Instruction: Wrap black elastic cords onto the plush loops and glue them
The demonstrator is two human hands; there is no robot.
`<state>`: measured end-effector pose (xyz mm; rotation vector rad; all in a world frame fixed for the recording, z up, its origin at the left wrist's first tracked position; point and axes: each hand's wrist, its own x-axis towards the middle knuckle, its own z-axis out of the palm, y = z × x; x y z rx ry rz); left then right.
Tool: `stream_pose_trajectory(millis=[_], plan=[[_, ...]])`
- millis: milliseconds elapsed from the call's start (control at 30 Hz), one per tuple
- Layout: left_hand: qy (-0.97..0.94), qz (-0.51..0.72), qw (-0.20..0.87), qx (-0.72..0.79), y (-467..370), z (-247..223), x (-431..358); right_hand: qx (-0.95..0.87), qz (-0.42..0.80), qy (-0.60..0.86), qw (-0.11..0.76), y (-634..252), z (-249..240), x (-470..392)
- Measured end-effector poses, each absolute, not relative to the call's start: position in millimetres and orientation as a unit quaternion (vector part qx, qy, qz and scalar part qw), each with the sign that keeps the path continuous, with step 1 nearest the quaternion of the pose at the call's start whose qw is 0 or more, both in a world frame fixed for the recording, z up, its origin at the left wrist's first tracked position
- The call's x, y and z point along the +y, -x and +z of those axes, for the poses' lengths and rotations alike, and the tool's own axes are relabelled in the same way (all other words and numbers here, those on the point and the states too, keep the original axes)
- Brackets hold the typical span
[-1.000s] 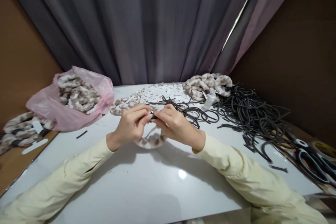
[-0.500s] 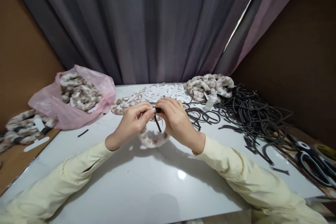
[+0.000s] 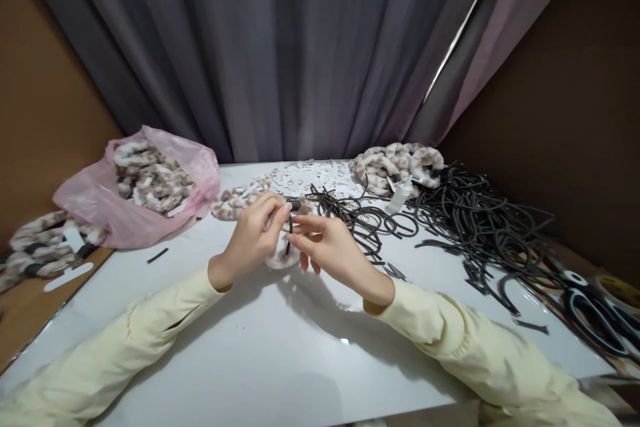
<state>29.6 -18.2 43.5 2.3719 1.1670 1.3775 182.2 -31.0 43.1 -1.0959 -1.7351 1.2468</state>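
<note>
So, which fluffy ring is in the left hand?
The fluffy ring just below the left hand, pinched near its black band; the others lie behind it or off to the sides, some inside the pink bag.

Craft workspace — a white table (image 3: 240,360) is backed by grey curtains (image 3: 250,47); black cords (image 3: 470,207) are heaped — fluffy rings (image 3: 155,183) bagged.

The person wears pale, creamy yellow long sleeves, the left sleeve (image 3: 107,360) towards eight o'clock and the right sleeve (image 3: 510,360) towards four o'clock. Each ends in a deep, smooth cuff; a seam with small gathers joins it to the looser, creased cloth above. A narrow, dark slit (image 3: 175,324) opens in the left cuff (image 3: 193,297). Darker yellow shows inside both cuff edges. The hands (image 3: 253,233) are bare.
</note>
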Motion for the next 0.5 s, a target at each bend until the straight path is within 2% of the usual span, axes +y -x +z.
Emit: stream_pose_trajectory(millis=[67, 167, 367, 500], plan=[[-0.812, 0.449, 0.060, 0.368, -28.9, 40.1, -16.0, -0.631, 0.558, 0.425, 0.331, -183.7, 46.8, -28.1], [-0.835, 0.426, 0.029, 0.347, -26.5, 35.7, -11.5, -0.646, 0.538, 0.435, 0.322, -189.3, 54.0, -23.6], [-0.859, 0.387, -0.005, 0.333, -22.6, 32.0, -5.4, -0.845, 0.177, 0.408, 0.297, -201.7, 56.2, -16.4], [-0.877, 0.356, 0.011, 0.321, -23.4, 29.5, -5.6, -0.882, -0.018, 0.373, 0.288, -206.3, 51.2, -11.1]])
